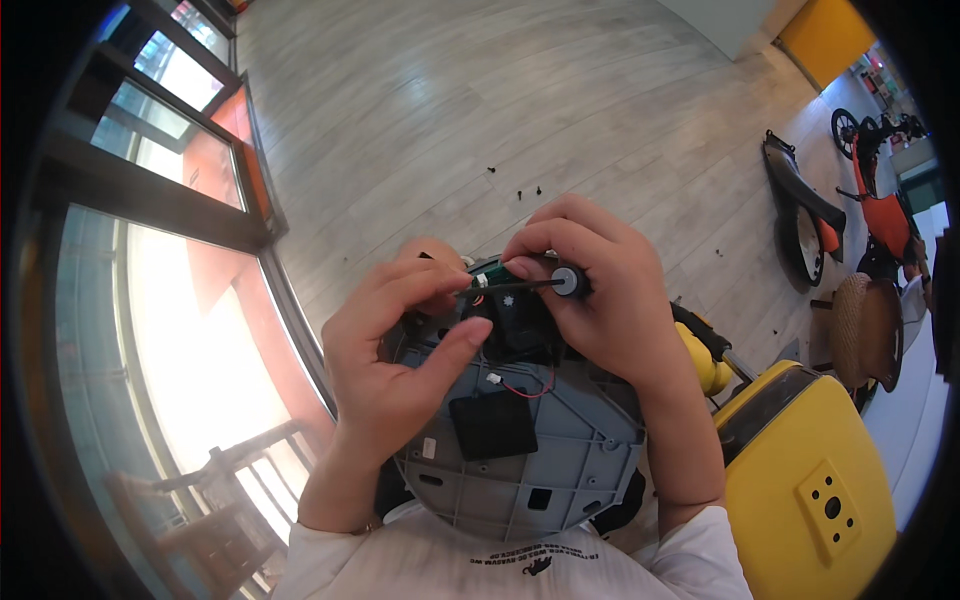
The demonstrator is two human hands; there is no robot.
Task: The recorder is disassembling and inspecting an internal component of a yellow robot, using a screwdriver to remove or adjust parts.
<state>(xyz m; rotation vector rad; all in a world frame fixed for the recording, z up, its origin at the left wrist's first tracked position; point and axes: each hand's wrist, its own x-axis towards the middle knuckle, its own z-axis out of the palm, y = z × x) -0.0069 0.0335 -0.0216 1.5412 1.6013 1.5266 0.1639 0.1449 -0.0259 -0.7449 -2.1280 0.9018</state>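
A grey ribbed plastic housing (pixel 520 480) rests across my lap, with a black mechanism and a green circuit board at its far end. My right hand (pixel 600 290) is closed on a screwdriver (pixel 570 283), whose thin shaft points left across the black mechanism (pixel 520 320). The fingertips of this hand are by the green board. My left hand (pixel 385 350) is beside the shaft's tip and a small white connector (pixel 482 281), thumb and fingers apart. Nearer me, a flat black box (pixel 493 424) lies on the housing. A loose white plug (pixel 494 379) with a red wire lies just above it.
Several small dark screws (pixel 520 195) lie on the wooden floor beyond my hands. A yellow plastic case (pixel 810 480) stands at my right. Farther right are a dark curved shell (pixel 800 220), a woven stool (pixel 850 320) and an orange bike (pixel 885 215). Glass doors (pixel 180 300) line the left.
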